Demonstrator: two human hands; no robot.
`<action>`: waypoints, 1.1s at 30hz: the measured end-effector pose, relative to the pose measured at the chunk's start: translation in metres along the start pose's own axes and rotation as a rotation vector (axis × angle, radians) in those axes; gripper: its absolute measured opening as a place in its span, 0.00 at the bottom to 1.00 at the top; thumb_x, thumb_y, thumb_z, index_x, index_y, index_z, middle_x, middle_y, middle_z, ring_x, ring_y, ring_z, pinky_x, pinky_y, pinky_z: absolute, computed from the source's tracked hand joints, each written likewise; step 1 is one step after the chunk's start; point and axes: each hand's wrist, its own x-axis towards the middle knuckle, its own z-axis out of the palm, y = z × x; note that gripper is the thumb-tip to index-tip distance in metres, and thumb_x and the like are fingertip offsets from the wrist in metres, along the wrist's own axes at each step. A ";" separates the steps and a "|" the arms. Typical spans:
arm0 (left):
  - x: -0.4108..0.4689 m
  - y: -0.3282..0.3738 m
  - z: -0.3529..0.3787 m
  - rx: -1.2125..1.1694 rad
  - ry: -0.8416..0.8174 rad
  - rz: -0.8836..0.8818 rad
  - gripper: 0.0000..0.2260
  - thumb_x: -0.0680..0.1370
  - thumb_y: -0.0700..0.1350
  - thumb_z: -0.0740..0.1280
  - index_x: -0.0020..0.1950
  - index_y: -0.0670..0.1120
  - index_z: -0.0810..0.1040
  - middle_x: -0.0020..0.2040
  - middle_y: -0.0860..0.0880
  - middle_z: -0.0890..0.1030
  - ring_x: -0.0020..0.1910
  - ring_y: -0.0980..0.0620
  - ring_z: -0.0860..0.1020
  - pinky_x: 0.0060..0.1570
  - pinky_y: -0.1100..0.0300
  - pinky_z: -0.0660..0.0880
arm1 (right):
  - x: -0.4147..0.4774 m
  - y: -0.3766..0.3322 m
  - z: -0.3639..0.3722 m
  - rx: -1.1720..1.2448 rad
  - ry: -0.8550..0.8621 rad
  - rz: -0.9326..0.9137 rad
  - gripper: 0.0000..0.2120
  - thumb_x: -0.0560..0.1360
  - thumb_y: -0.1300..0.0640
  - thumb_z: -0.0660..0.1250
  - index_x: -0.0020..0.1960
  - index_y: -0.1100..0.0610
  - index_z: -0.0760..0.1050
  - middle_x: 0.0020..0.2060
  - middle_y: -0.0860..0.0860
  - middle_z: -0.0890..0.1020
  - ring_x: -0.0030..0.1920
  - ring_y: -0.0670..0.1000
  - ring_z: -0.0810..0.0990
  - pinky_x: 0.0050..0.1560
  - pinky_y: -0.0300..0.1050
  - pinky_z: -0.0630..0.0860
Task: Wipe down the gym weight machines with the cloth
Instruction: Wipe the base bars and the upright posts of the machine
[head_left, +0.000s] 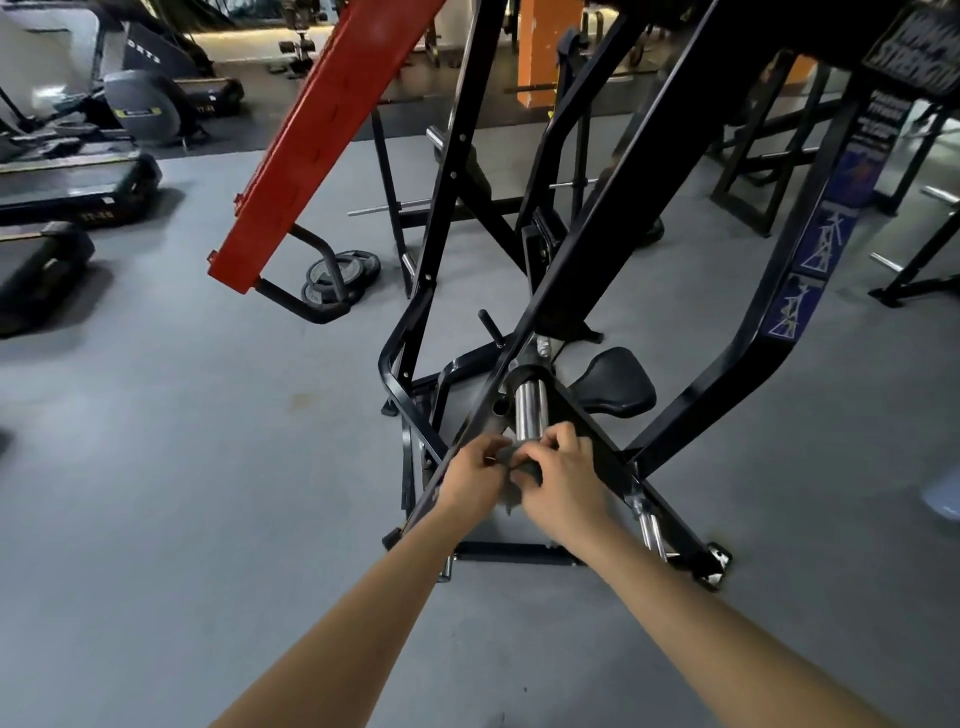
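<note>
Gray floor (208, 493). Left hand (470, 480) and right hand (563, 480) pinch the cloth (514, 460) at six o'clock, readying it. Next job is likely rubbing the bar (530, 410).

Grey floor (182, 467), matte, light dim. Black treadmills (72, 192) lined along the left. Orange pillar (545, 47) at the back. Weight plates (340, 275) lying on the floor, mid-room.

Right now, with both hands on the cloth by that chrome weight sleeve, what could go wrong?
1. The left hand and right hand pinch the dark cloth close beside the chrome weight sleeve and the black lever arm. If that arm swings, fingers might get caught.
2. The red beam slants overhead at the left. Stepping that way could mean a bumped head.
</note>
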 end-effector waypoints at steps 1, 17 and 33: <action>-0.001 -0.001 0.002 0.010 0.016 -0.009 0.14 0.79 0.31 0.64 0.59 0.46 0.79 0.44 0.51 0.84 0.35 0.58 0.83 0.37 0.64 0.79 | 0.005 -0.001 0.001 0.008 -0.006 0.018 0.05 0.79 0.51 0.71 0.55 0.48 0.81 0.57 0.46 0.66 0.59 0.51 0.65 0.53 0.47 0.78; -0.023 -0.019 -0.003 0.107 0.048 -0.082 0.17 0.78 0.34 0.63 0.59 0.52 0.79 0.49 0.54 0.84 0.51 0.54 0.82 0.55 0.54 0.80 | -0.001 0.006 0.001 0.034 0.001 0.009 0.04 0.81 0.49 0.69 0.55 0.48 0.80 0.60 0.46 0.67 0.60 0.50 0.65 0.52 0.44 0.77; 0.054 0.056 -0.104 0.094 -0.240 0.284 0.16 0.79 0.37 0.67 0.60 0.57 0.80 0.53 0.56 0.85 0.54 0.55 0.84 0.56 0.58 0.80 | 0.007 -0.057 0.000 -0.065 0.481 0.162 0.05 0.81 0.59 0.69 0.53 0.50 0.79 0.53 0.40 0.72 0.48 0.38 0.74 0.49 0.26 0.70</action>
